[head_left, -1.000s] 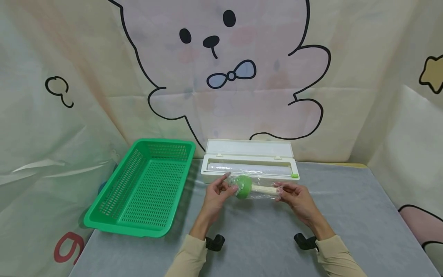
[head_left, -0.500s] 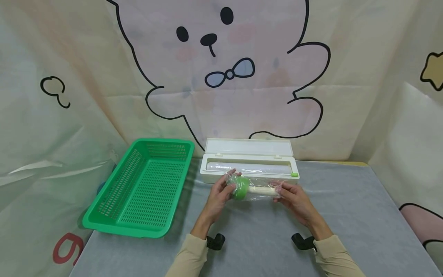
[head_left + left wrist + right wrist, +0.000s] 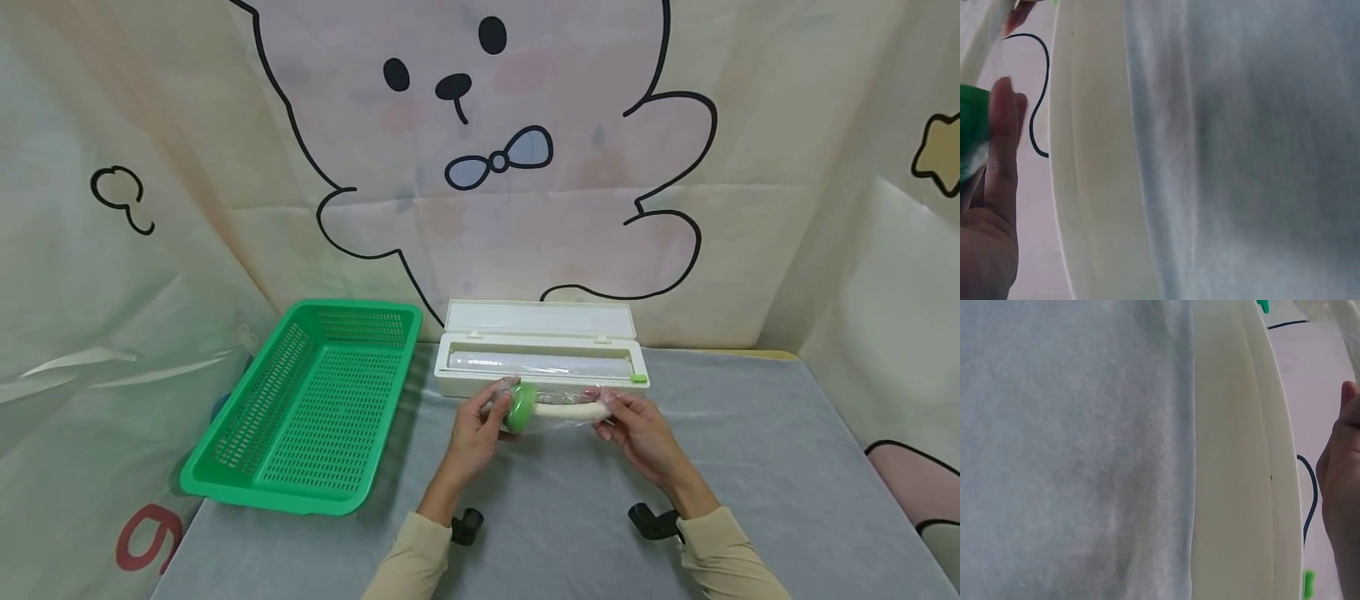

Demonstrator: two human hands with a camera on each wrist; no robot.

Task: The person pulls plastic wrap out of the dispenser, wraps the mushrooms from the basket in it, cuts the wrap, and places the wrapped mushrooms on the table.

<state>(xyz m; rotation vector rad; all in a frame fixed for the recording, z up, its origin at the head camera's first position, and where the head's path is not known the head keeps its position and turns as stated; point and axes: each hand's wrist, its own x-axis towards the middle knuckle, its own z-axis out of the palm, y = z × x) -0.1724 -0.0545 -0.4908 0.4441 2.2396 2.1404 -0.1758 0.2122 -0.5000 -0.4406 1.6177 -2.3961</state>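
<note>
Just in front of the white box, both hands hold up an object with a rounded green head (image 3: 522,407) and a cream stick-like handle (image 3: 566,412). Clear plastic film (image 3: 558,393) is wrapped around it; its exact kind cannot be told. My left hand (image 3: 474,432) grips the green end, thumb on the near side. At the handle's far end, my right hand (image 3: 643,435) pinches the handle tip and film. In the left wrist view the left hand (image 3: 994,169) is beside the green head (image 3: 971,131). Crinkled film (image 3: 1335,319) shows above the right hand (image 3: 1342,469).
Behind the hands stands a white cling-film dispenser box (image 3: 540,388), lid (image 3: 540,320) raised, a roll of film (image 3: 540,364) inside and a small green slider (image 3: 639,379) at right. A green perforated basket (image 3: 277,497) is at left on the grey cloth-covered table (image 3: 555,533).
The wrapped object has turned slightly in the hands and shifted a little left. The left fingers have moved lower around the green head. Box and basket stay put.
</note>
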